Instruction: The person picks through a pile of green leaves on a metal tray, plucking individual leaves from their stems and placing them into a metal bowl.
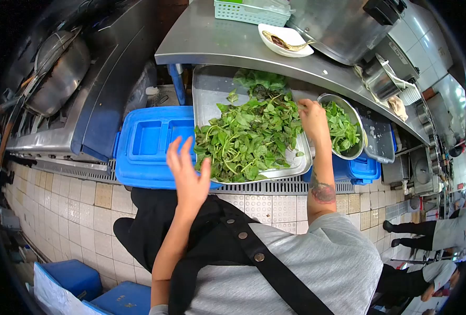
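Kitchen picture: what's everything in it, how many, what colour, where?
Rectangular metal tray: one, silver, centre
Round metal bowl: one, silver, right of tray
Leafy greens: two piles, green, tray and bowl
Lidded plastic boxes: two, blue, near tray and bowl
Metal counter: one, silver, top
Shallow dish: one, white, counter
Plastic basket: one, pale green, counter
Big metal pot: one, silver, counter
Round metal pan: one, silver, left
Tiled floor: one, cream, below
Other people: two, grey-topped, lower right
Left hand: one, at tray's left edge
Right hand: one, near bowl

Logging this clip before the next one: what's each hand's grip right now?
Left hand: open, fingers spread, by the leafy greens.
Right hand: fingers bent, near the metal bowl; whether it holds anything cannot be told.
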### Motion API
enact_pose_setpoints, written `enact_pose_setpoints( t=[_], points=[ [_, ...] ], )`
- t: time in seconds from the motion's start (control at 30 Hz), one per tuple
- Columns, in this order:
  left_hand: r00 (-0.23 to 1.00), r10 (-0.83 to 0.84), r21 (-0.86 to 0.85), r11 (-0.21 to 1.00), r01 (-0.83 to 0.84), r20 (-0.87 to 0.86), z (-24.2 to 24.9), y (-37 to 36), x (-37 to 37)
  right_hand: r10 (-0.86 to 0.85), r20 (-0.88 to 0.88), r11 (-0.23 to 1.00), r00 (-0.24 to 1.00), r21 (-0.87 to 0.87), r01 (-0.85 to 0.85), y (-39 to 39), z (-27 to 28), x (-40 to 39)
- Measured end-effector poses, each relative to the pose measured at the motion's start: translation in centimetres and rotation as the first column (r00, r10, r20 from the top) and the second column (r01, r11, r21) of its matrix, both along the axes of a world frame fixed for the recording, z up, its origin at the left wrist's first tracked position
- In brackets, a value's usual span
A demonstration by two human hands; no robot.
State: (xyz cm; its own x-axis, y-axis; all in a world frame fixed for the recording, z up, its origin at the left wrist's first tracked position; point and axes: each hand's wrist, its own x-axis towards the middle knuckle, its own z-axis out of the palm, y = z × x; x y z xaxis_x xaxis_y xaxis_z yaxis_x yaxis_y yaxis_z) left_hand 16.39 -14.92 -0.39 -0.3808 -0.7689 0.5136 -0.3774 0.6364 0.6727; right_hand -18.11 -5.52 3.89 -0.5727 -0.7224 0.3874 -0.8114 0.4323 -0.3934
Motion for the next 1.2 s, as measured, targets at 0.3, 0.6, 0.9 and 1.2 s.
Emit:
enact_pose_setpoints(
  t=[0.3, 0.6, 0.9, 1.2],
  points=[
    [0.893, 0.426, -0.003, 0.903, -0.431, -0.146, -8.1, -2.7, 9.9, -0.036, 0.076, 0.962, 0.996, 0.274, 0.014, -4.1, -6.8, -1.3],
    [0.555, 0.825, 0.625, 0.492, -0.606, -0.111, -23.6, -3.1, 23.7, -0.039, 0.183, 0.999, 0.982, 0.020, 0.036, -4.6, 5.9, -2.2],
    [0.704, 0.685, 0.938, 0.339, -0.079, -0.188, -26.6, -9.9, 26.3, -0.197, 0.485, 0.980, 0.852, 0.109, 0.165, -6.8, 7.0, -2.0],
    [0.803, 0.595, 0.990, 0.095, -0.108, 0.031, -29.4, -13.2, 27.1, 0.141, 0.760, 0.983, 0.634, -0.181, -0.002, -5.5, 1.4, -2.1]
  ],
)
